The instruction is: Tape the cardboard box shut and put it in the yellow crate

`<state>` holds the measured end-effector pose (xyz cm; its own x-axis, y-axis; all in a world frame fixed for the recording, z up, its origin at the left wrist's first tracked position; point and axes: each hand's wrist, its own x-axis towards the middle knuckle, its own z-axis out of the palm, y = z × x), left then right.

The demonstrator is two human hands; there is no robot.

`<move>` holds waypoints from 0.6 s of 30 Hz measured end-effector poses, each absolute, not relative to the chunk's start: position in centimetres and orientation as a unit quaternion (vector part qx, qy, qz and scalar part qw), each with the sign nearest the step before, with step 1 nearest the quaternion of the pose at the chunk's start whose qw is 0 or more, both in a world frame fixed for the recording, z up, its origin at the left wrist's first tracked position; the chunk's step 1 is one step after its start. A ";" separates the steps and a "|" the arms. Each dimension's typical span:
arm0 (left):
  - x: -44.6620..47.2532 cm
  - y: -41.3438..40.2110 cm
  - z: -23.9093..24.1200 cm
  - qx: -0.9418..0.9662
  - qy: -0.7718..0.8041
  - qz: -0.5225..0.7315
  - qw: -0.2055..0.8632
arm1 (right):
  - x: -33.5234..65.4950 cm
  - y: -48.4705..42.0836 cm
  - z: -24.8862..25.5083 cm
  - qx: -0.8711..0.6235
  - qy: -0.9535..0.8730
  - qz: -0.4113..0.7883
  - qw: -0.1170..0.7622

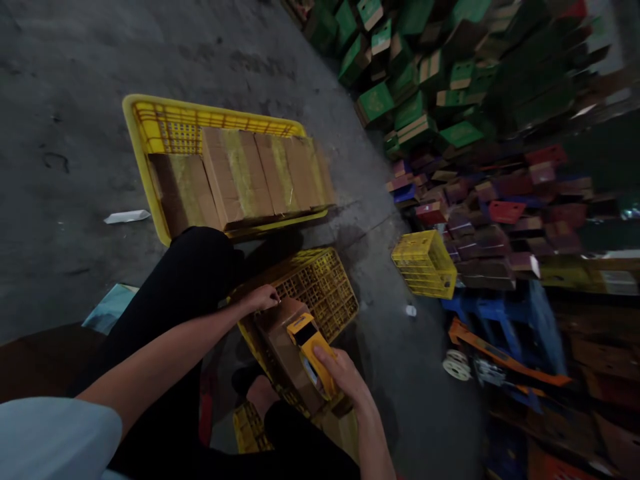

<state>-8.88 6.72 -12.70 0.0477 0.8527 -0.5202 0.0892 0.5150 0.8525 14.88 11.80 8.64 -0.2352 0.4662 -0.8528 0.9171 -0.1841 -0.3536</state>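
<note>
- Yellow tape dispenser: where is it relative to the grip?

- In the right hand. Body sits at 10 o'clock from the palm. Fingers wrapped, thumb over its top. Grip closed on it.

- What's under it?

- Brown cardboard box, at about 9 o'clock from that hand. Dispenser overlaps the box's right side. Pressed on it or just above: can't tell.

- Left hand?

- At the box's upper end. Box runs off toward 5 o'clock from it, dispenser between 4 and 5. Fingers curled in; whether they pinch anything, can't tell.

- What's the box on?

- Lies over a gridded yellow crate, whose open lattice shows at 1 o'clock from the box.

- Other stuff?

- Loaded crate just shy of 12 o'clock from the left hand: yellow, cartons in a row, strips of tape across their tops. From the right hand: small crate between 1 and 2, on the floor; orange pallet jack at 3, well apart; heap of green boxes past 12, farthest off, blurred.
</note>
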 end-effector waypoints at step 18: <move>-7.6 5.9 -13.3 0.397 0.584 0.347 0.618 | 14.4 11.8 9.0 0.577 0.573 -0.538 0.221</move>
